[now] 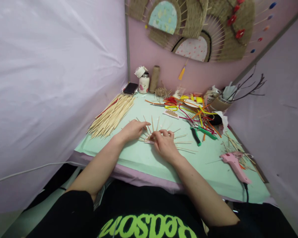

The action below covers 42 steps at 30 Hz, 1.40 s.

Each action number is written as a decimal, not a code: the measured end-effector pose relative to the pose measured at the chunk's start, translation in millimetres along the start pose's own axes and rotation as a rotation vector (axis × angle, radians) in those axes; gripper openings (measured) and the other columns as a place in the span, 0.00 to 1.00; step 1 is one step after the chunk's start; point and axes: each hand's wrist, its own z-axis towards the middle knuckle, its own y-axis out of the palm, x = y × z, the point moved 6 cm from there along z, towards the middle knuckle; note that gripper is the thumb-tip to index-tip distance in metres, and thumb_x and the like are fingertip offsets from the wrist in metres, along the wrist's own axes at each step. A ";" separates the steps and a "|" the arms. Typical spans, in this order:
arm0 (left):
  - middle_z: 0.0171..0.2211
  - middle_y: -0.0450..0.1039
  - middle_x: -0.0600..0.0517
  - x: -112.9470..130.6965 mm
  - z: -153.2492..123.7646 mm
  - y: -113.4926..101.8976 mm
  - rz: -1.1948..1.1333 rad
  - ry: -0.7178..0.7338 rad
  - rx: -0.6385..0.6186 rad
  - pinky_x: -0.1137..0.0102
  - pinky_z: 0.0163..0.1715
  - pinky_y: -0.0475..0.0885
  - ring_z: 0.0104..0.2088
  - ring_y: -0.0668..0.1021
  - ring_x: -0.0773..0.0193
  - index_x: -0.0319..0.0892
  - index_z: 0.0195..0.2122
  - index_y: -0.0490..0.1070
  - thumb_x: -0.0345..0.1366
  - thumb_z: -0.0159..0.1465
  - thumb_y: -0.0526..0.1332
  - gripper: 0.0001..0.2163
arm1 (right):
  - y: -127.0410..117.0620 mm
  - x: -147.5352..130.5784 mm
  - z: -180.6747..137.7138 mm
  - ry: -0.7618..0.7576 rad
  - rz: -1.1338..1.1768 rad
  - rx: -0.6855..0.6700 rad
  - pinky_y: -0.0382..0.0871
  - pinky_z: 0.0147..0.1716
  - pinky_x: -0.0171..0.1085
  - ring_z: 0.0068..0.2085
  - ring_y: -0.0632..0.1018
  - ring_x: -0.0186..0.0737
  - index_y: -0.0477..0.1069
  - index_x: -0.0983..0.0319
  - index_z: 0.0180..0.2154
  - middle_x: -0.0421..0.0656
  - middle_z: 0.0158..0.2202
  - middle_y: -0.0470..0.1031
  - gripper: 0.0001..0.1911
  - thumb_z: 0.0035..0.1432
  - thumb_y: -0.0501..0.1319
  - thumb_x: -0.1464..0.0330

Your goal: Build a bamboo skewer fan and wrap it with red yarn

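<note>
A fan of thin wooden sticks (181, 138) spreads out from a small flat piece on the pale green table (139, 155). My left hand (133, 129) lies on the fan's left side, its fingers stretched toward the sticks. On the middle of the fan my right hand (165, 142) presses down with curled fingers; what lies under them is hidden.
A big heap of wooden sticks (113, 115) lies at the left. Green-handled pliers (196, 135), coloured pipe cleaners (196, 110) and a pink glue gun (235, 165) are at the right. A phone (130, 88), a jar (144, 82) and a twine spool (154, 78) stand at the back.
</note>
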 end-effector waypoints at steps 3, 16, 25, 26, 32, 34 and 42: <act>0.42 0.82 0.52 -0.1 0.0 -0.3 0.005 0.000 0.007 0.66 0.51 0.70 0.44 0.81 0.62 0.44 0.55 0.71 0.23 0.59 0.52 0.24 | 0.2 0.1 0.1 0.004 0.003 -0.002 0.48 0.52 0.50 0.52 0.68 0.49 0.66 0.60 0.46 0.46 0.45 0.81 0.14 0.59 0.52 0.76; 0.42 0.82 0.52 0.0 0.3 0.2 -0.007 0.008 0.012 0.67 0.51 0.71 0.44 0.81 0.63 0.44 0.54 0.72 0.23 0.58 0.52 0.24 | 2.3 0.4 0.9 0.015 0.017 -0.014 0.48 0.52 0.50 0.52 0.68 0.49 0.65 0.60 0.47 0.45 0.45 0.81 0.15 0.58 0.52 0.76; 0.42 0.82 0.52 0.5 1.1 0.2 0.001 0.027 0.008 0.68 0.49 0.71 0.44 0.81 0.62 0.43 0.53 0.74 0.22 0.57 0.52 0.24 | 3.2 1.0 0.9 0.032 0.033 -0.022 0.50 0.52 0.50 0.52 0.69 0.49 0.65 0.60 0.48 0.45 0.45 0.81 0.16 0.59 0.52 0.75; 0.43 0.82 0.52 0.5 1.2 0.3 0.002 0.028 0.005 0.68 0.49 0.71 0.44 0.81 0.62 0.43 0.53 0.74 0.22 0.57 0.53 0.24 | 3.2 1.1 1.0 0.033 0.031 -0.022 0.50 0.51 0.49 0.52 0.69 0.49 0.65 0.59 0.48 0.45 0.45 0.81 0.15 0.59 0.52 0.75; 0.42 0.82 0.52 0.9 1.0 0.6 0.002 0.025 -0.002 0.67 0.48 0.72 0.44 0.81 0.60 0.42 0.52 0.74 0.22 0.58 0.53 0.23 | 3.3 1.5 1.4 0.046 0.072 -0.030 0.49 0.52 0.50 0.52 0.68 0.50 0.65 0.60 0.48 0.45 0.47 0.80 0.15 0.60 0.51 0.75; 0.42 0.82 0.51 0.9 1.0 0.7 0.003 0.022 -0.004 0.67 0.48 0.72 0.44 0.81 0.60 0.42 0.52 0.74 0.22 0.58 0.52 0.23 | 3.2 1.4 1.6 0.051 0.083 -0.032 0.49 0.52 0.51 0.52 0.68 0.50 0.65 0.60 0.48 0.45 0.47 0.80 0.15 0.60 0.51 0.75; 0.42 0.82 0.52 -0.5 1.3 1.7 0.007 0.003 -0.017 0.68 0.48 0.72 0.44 0.81 0.62 0.42 0.52 0.74 0.23 0.58 0.53 0.22 | 3.6 1.8 1.8 0.056 0.065 -0.041 0.49 0.53 0.50 0.53 0.68 0.49 0.66 0.61 0.49 0.47 0.47 0.80 0.15 0.60 0.52 0.75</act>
